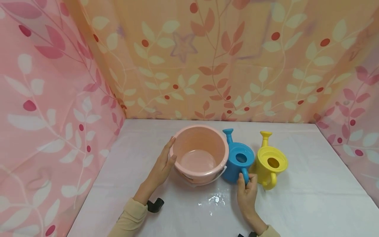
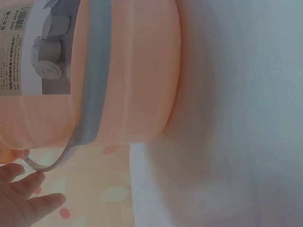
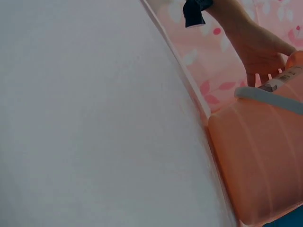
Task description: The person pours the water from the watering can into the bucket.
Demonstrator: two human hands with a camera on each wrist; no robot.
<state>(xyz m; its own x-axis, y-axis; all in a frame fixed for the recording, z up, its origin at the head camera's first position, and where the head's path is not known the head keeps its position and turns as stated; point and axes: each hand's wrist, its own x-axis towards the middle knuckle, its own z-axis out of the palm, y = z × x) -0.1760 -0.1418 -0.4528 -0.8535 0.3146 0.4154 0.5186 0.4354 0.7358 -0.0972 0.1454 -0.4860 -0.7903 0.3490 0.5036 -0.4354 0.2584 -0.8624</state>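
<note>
We saw the left hand (image 1: 162,164) laid against the left side of the pink bucket (image 1: 198,140), its fingers stretched out and its thumb at the rim. The right hand (image 1: 247,194) held the blue watering can (image 1: 232,171), with thumb and fingers gripping its handle from the near side. The bucket stood upright on the white table (image 1: 319,200), its pale carrying handle (image 1: 217,178) hanging on the near side (from the left wrist we also made out a printed label (image 2: 54,52) on its wall). The blue can was just right of the bucket, though we could not tell whether they touched, and the yellow watering can (image 1: 261,168) was to its right. Both cans were upright, spouts toward the far side. Near the bucket, on its near side, we noticed a shiny wet patch (image 1: 217,199). Leaf-patterned cloth (image 1: 183,82) rose beyond the far edge.
</note>
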